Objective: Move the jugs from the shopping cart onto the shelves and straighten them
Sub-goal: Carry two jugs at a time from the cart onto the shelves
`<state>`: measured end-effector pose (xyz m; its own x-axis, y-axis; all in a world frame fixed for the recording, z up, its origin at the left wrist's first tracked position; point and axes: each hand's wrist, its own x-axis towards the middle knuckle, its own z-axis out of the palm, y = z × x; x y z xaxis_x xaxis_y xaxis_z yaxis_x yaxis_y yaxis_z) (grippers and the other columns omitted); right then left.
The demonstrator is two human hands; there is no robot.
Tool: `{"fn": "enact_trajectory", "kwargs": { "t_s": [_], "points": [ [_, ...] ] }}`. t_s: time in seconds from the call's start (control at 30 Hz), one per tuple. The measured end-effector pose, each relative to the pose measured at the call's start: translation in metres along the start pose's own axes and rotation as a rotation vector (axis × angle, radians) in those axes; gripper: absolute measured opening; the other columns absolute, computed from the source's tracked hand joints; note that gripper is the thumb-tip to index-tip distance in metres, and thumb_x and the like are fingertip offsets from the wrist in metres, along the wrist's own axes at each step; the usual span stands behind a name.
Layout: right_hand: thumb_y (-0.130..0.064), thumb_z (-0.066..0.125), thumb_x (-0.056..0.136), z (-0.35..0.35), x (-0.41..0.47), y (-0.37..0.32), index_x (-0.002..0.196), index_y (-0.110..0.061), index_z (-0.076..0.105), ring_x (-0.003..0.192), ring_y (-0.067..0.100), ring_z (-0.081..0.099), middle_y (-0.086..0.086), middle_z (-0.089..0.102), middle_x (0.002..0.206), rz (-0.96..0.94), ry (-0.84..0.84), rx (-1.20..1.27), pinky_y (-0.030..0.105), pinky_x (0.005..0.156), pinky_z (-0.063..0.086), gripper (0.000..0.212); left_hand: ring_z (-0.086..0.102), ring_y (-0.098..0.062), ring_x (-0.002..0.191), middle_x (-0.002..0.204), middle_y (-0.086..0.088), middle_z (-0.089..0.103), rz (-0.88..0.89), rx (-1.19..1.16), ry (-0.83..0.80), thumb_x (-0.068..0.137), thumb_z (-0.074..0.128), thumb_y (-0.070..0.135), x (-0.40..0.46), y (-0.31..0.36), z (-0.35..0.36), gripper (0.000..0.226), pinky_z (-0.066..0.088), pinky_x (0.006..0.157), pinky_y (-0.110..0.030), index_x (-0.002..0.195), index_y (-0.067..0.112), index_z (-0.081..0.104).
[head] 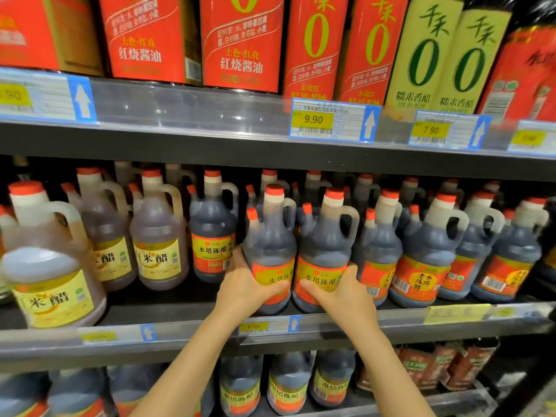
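Observation:
Two dark vinegar jugs with red caps and yellow-red labels stand side by side at the front of the middle shelf [331,323]. My left hand [245,288] wraps the lower left side of the left jug [270,245]. My right hand [343,293] grips the lower front of the right jug [323,245]. Both jugs are upright, handles to the right. The shopping cart is out of view.
More dark jugs [427,251] fill the shelf to the right, one [212,236] stands further back on the left, and pale rice-vinegar jugs [48,260] sit at left. Tall red and yellow bottles [240,43] line the upper shelf. Further jugs [288,383] stand on the shelf below.

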<state>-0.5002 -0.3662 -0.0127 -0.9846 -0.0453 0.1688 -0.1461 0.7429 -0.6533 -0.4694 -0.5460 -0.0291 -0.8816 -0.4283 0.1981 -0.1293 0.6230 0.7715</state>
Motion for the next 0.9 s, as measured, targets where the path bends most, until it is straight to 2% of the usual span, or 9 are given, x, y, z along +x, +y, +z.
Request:
{"fn": "enact_trajectory", "kwargs": {
  "t_s": [0.1,0.27,0.37,0.43,0.53,0.63,0.73,0.8,0.9],
  "points": [
    [-0.063,0.064,0.073,0.003,-0.001,0.005,0.124,-0.004,0.034,0.106,0.035,0.059,0.016,0.062,0.115,-0.026,0.021,-0.012,0.038,0.072,0.045,0.083,0.066,-0.025,0.092,0.101,-0.008,0.069,0.025,-0.004,0.027,0.040,0.061,0.075,-0.001,0.002,0.001,0.103,0.051,0.071,-0.032,0.118,0.008,0.048],
    [-0.058,0.064,0.077,0.008,-0.002,0.009,0.133,-0.002,0.030,0.107,0.034,0.059,0.015,0.060,0.117,-0.074,0.063,-0.022,0.033,0.068,0.042,0.086,0.063,-0.030,0.102,0.111,-0.010,0.065,0.043,-0.007,0.020,0.058,0.078,0.055,-0.003,0.003,0.000,0.095,0.052,0.079,-0.037,0.129,0.009,0.035],
    [-0.045,0.069,0.079,0.009,-0.012,0.011,0.142,-0.004,0.023,0.118,0.031,0.053,0.013,0.051,0.133,-0.122,0.109,0.087,0.036,0.082,0.047,0.088,0.060,-0.031,0.107,0.117,-0.010,0.062,0.060,0.049,-0.035,0.065,0.075,0.055,-0.003,0.001,-0.005,0.095,0.050,0.080,-0.036,0.135,0.008,0.030],
    [-0.034,0.071,0.081,0.008,-0.022,0.009,0.139,-0.005,0.031,0.122,0.029,0.048,0.012,0.047,0.134,-0.144,0.204,0.136,0.037,0.090,0.045,0.076,0.059,-0.032,0.107,0.117,-0.013,0.062,0.101,0.102,-0.056,0.071,0.072,0.052,-0.006,-0.002,-0.013,0.088,0.049,0.079,-0.036,0.135,0.007,0.030],
    [-0.024,0.067,0.084,0.011,-0.038,0.000,0.121,-0.003,0.045,0.108,0.030,0.051,0.012,0.052,0.114,-0.216,0.308,0.091,0.037,0.082,0.046,0.048,0.051,-0.034,0.112,0.122,-0.016,0.053,0.191,0.249,0.011,0.083,0.062,0.047,-0.018,-0.007,-0.033,0.074,0.045,0.085,-0.040,0.136,0.009,0.030],
    [-0.026,0.062,0.087,0.020,-0.058,-0.021,0.107,-0.003,0.051,0.100,0.031,0.053,0.012,0.054,0.102,-0.330,0.231,-0.023,0.037,0.076,0.043,0.032,0.047,-0.030,0.113,0.122,-0.011,0.048,0.285,0.525,0.149,0.091,0.050,0.045,-0.038,-0.013,-0.062,0.056,0.043,0.083,-0.038,0.132,0.011,0.036],
    [-0.030,0.059,0.089,0.035,-0.081,-0.053,0.110,-0.007,0.050,0.105,0.030,0.052,0.010,0.055,0.104,-0.422,0.131,-0.168,0.037,0.078,0.043,0.032,0.046,-0.026,0.116,0.124,-0.004,0.048,0.352,0.640,0.204,0.091,0.048,0.043,-0.061,-0.030,-0.100,0.049,0.040,0.087,-0.037,0.132,0.016,0.041],
    [-0.031,0.057,0.089,0.048,-0.100,-0.077,0.116,-0.009,0.048,0.110,0.030,0.051,0.010,0.054,0.111,-0.482,0.081,-0.251,0.038,0.083,0.042,0.037,0.054,-0.030,0.106,0.112,-0.006,0.056,0.373,0.696,0.223,0.086,0.059,0.038,-0.079,-0.047,-0.133,0.042,0.045,0.079,-0.040,0.120,0.013,0.053],
    [-0.035,0.051,0.092,0.071,-0.138,-0.120,0.129,-0.013,0.041,0.114,0.028,0.050,0.008,0.052,0.119,-0.570,0.027,-0.365,0.035,0.085,0.044,0.045,0.064,-0.032,0.075,0.081,-0.007,0.063,0.375,0.805,0.253,0.067,0.075,0.032,-0.113,-0.083,-0.191,0.033,0.049,0.060,-0.039,0.090,0.011,0.064]
  ]
}}
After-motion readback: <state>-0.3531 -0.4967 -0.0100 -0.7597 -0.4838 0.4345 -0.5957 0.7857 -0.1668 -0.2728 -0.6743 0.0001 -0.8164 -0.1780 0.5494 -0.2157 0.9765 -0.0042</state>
